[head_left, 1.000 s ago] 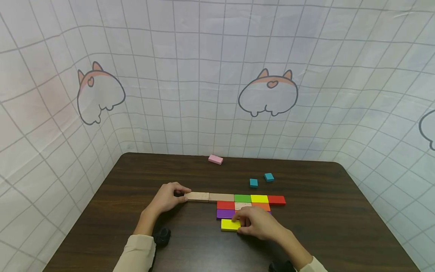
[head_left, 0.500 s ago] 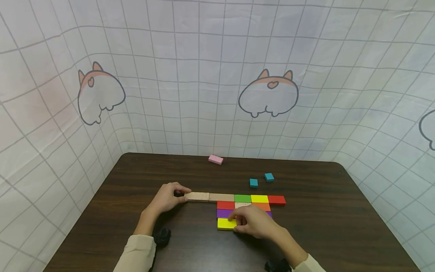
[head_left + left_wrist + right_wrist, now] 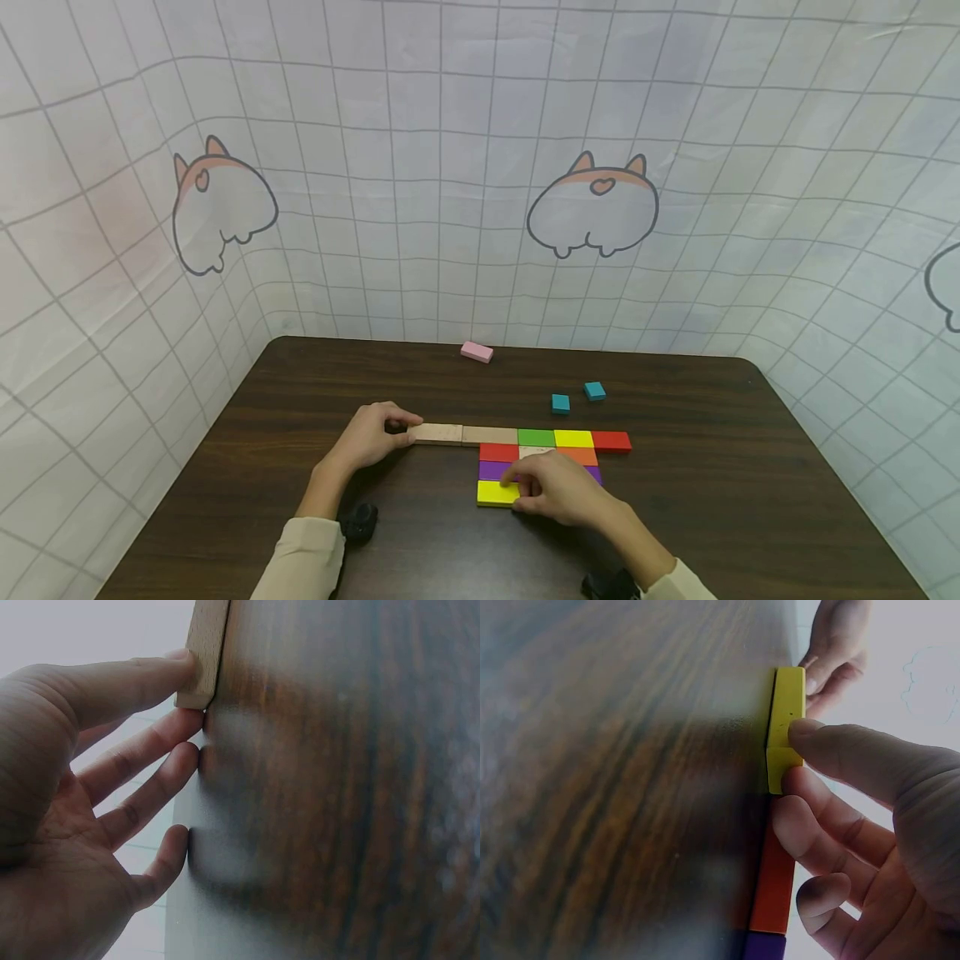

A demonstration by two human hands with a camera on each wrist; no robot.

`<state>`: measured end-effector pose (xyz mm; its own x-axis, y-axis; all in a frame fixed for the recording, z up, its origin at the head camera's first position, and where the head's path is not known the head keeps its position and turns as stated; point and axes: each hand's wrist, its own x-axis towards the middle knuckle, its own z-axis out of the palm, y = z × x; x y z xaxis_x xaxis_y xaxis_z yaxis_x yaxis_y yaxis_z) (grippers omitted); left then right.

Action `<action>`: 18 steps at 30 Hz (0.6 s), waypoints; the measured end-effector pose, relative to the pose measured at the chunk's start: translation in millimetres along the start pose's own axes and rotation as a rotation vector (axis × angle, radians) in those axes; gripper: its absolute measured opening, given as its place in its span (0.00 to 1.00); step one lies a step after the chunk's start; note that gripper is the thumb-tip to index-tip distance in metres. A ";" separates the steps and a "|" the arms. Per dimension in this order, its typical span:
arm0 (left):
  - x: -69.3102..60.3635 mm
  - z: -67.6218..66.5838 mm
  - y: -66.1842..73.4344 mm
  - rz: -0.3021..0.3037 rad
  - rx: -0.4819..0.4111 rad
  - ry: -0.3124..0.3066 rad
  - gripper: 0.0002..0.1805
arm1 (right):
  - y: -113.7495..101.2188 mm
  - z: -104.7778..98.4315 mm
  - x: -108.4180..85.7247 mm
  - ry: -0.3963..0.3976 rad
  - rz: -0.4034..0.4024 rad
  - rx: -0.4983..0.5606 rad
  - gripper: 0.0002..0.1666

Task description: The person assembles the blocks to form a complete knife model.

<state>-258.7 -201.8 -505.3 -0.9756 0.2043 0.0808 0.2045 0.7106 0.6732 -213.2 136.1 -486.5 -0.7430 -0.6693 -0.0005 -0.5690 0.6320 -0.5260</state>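
In the head view, flat rectangular wooden blocks lie edge to edge on the table. My left hand (image 3: 369, 435) holds the left end of a plain wooden block (image 3: 438, 433), thumb on its side. The left wrist view shows the other fingertips against the tabletop below that plain block's end. With thumb and index finger, my right hand (image 3: 562, 487) pinches the right end of a yellow block (image 3: 496, 493) at the front of the group. It lies against a purple block (image 3: 492, 471). A red block (image 3: 498, 452) sits behind the purple one. My right hand hides part of the group.
Two small teal blocks (image 3: 560, 404) lie behind the row, and a pink block (image 3: 477, 352) lies near the table's (image 3: 337, 375) back edge. Another plain block (image 3: 489, 436), then green, yellow and red (image 3: 611, 442) blocks continue the back row. A grid-patterned cloth surrounds the table.
My right hand has slid the yellow block left and slightly away from me, up to the purple block, with its left end near the purple block's. The left hand has stayed still.
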 end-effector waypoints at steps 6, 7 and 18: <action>-0.2 0.4 0.5 -0.003 0.001 0.002 0.13 | -0.6 0.2 -0.2 -0.001 0.005 0.006 0.12; -0.2 0.5 0.4 -0.005 0.000 0.001 0.13 | -0.5 0.1 -0.3 -0.002 0.005 0.008 0.12; -0.4 0.4 2.2 -0.013 -0.003 -0.001 0.13 | 2.9 -32.9 9.5 0.041 -0.024 0.031 0.13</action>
<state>-257.8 -200.0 -504.2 -0.9781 0.1958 0.0713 0.1917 0.7112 0.6763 -233.5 144.4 -460.1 -0.7432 -0.6674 0.0466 -0.5763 0.6032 -0.5514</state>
